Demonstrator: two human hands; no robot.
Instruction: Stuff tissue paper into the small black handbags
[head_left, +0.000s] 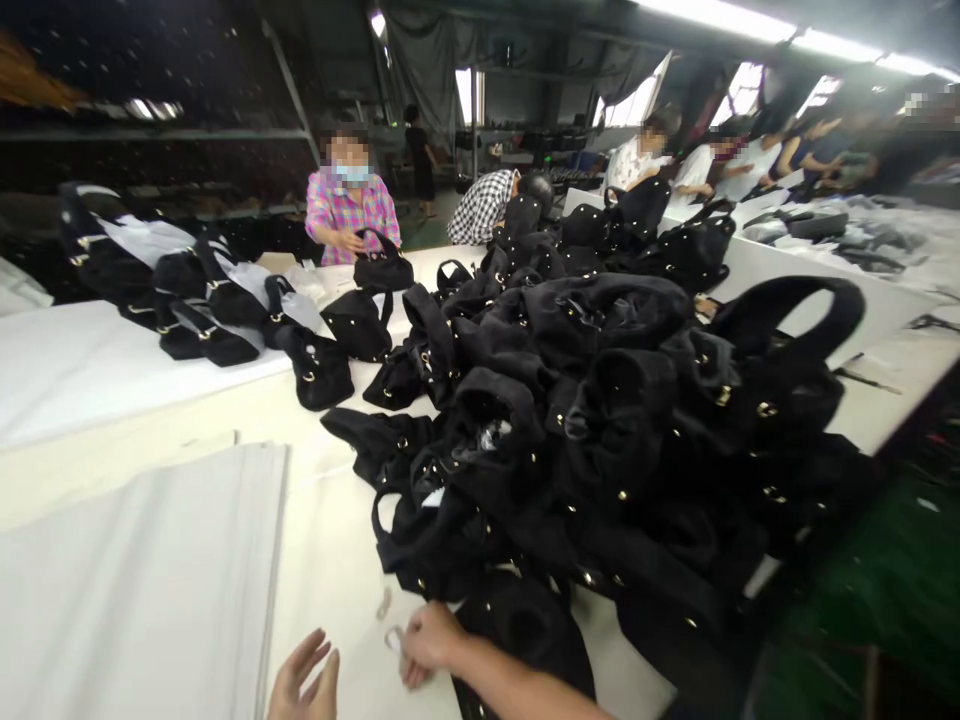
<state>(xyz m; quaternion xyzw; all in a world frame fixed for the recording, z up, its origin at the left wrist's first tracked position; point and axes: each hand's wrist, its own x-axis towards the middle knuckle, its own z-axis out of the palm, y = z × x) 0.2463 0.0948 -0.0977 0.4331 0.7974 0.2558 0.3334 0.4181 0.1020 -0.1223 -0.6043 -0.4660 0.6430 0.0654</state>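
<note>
My left hand [304,682] is at the bottom edge, beside the stack of white sheets, with its fingers apart and nothing in them. To its right, my right hand [431,640] is closed, its fingertips pinching a small pale looped strip [393,640]. The strip's material is too blurred to tell. Under my right forearm lies a black bag [525,630], partly covered by the arm. Beyond it rises a big heap of black bags [600,420] with handles and gold-coloured metal fittings. A small tan scrap [384,603] lies on the table just above the strip.
A stack of white sheets [142,580] covers the table's near left. More black bags with white paper [217,300] stand in rows at the far left. A person in a checked shirt [352,215] handles a bag across the table. Several people work along the back right.
</note>
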